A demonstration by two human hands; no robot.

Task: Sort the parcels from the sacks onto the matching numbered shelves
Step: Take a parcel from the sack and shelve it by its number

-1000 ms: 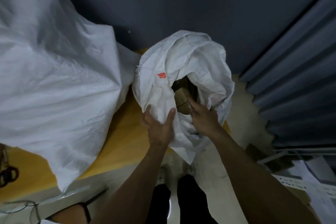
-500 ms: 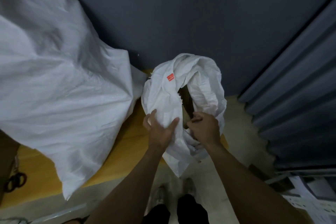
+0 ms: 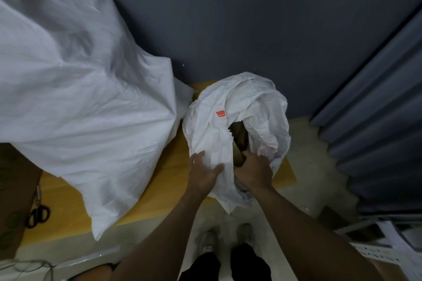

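Observation:
A small white woven sack with a red label stands on the yellow table, its mouth open towards me. A brown parcel shows in the dark opening. My right hand is at the mouth, its fingers curled round the parcel's near end. My left hand grips a fold of the sack's near wall, thumb on one side and fingers on the other. The rest of the sack's contents is hidden.
A much larger full white sack fills the table's left side. Scissors lie near a brown carton at far left. A grey wall stands behind, a ribbed shutter at right, and papers lie bottom right.
My right hand has gone from reaching into the sack to gripping the brown parcel at its mouth. The left hand has stayed on the sack's fabric.

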